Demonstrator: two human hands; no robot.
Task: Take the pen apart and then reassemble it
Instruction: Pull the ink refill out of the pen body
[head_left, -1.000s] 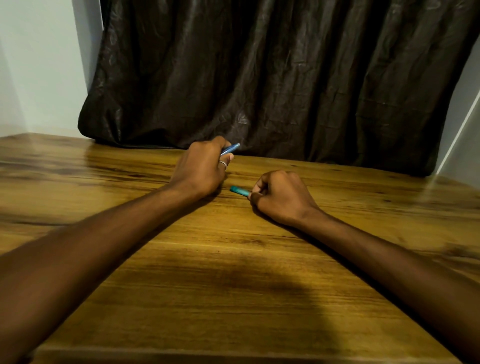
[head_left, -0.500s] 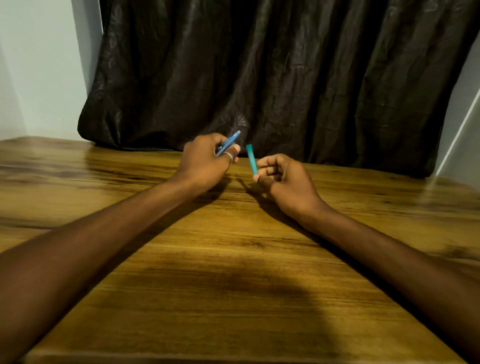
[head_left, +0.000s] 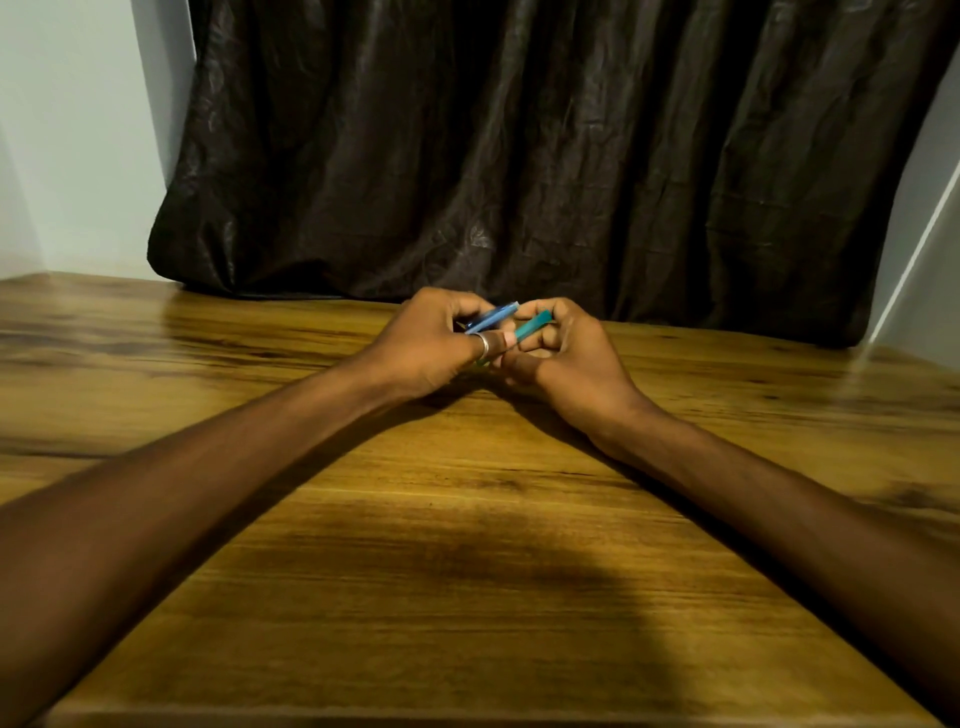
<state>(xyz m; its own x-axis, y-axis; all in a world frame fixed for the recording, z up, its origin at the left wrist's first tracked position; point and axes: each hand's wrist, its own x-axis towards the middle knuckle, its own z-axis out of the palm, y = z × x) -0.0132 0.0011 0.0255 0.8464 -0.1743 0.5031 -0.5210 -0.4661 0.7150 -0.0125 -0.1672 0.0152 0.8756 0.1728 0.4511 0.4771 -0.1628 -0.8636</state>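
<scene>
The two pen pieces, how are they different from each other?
The blue piece is lighter and bluer; the teal piece is greener and darker. The blue piece sits in the left hand, which wears a ring; the teal piece is pinched in the right hand. The blue piece lies farther back than the teal one. Both are slim, tilt up to the right, and are held above the table.

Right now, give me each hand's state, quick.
Left hand: closed on the slim light-blue plastic pen piece.
Right hand: closed on the short teal plastic pen piece.

Left hand (head_left: 431, 343) grips blue barrel (head_left: 491, 318); right hand (head_left: 563, 353), teal cap (head_left: 534, 326).
</scene>
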